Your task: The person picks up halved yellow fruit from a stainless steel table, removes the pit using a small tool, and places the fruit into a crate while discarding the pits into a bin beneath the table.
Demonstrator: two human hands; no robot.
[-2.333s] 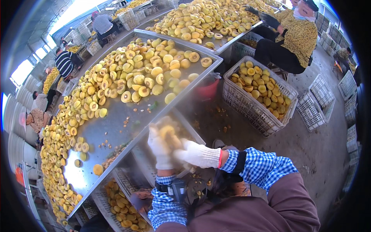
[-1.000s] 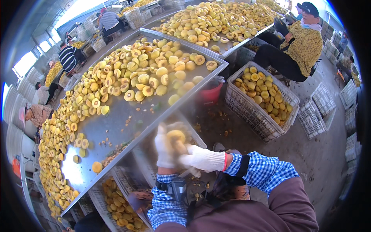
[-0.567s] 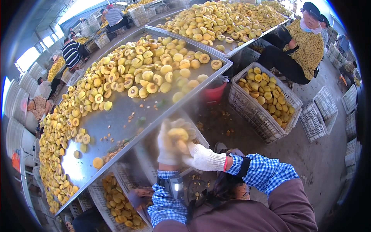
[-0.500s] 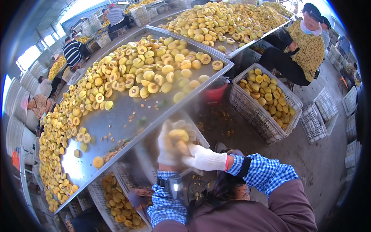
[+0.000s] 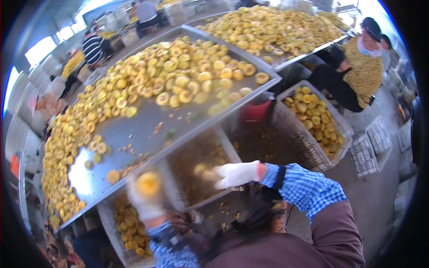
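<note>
My left hand point(image 5: 142, 206), in a white glove and blurred by motion, holds a yellow fruit half point(image 5: 149, 183) at the near edge of the long steel table point(image 5: 147, 123). My right hand point(image 5: 236, 174), also white-gloved, is over a steel scrap tray point(image 5: 196, 156) below the table. Its fingers are closed around a small pale fruit piece point(image 5: 199, 169). Cut yellow fruit halves point(image 5: 178, 80) cover much of the table, cut side up.
A wire crate of whole yellow fruit point(image 5: 313, 118) stands on the floor to the right, with a red bucket point(image 5: 254, 111) beside it. Another crate of fruit point(image 5: 127, 225) sits under my left arm. A seated person point(image 5: 357, 67) works at the second table point(image 5: 272, 27). Other people sit far left.
Both hands were together on one fruit over the scrap tray. Now my left hand has swung left toward the table edge with a fruit half; my right hand stays over the tray.
</note>
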